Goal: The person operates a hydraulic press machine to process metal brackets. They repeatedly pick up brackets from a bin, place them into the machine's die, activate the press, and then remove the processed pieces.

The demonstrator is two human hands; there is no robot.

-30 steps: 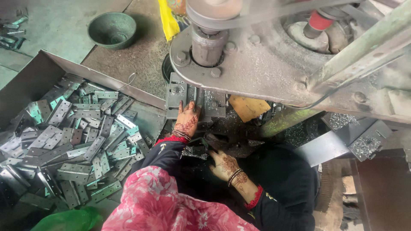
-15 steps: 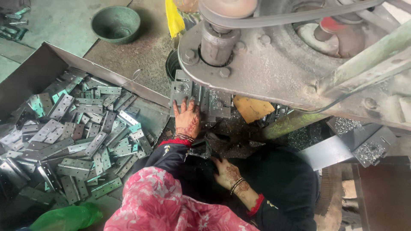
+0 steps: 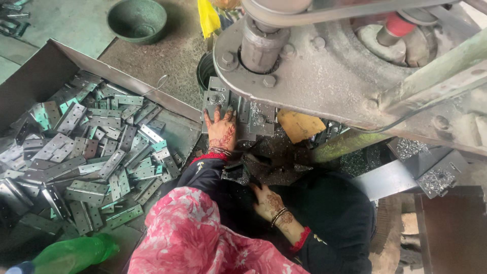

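Overhead, the press frame looms above the left hand, hinge plates beside

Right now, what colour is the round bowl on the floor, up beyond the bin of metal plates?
The bowl is dull green, seen from above in the head view.

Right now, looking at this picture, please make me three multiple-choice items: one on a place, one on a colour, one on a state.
1. Where does the left hand rest?
A. on the press die block
B. in the bowl
C. on the bottle

2. What colour is the round bowl on the floor?
A. red
B. green
C. white

3. How is the tray of metal hinge plates?
A. empty
B. covered with a lid
C. heaped with plates

Answers:
1 A, the fingers lie spread on the block under the press.
2 B, the bowl is dull green.
3 C, grey plates pile across it.
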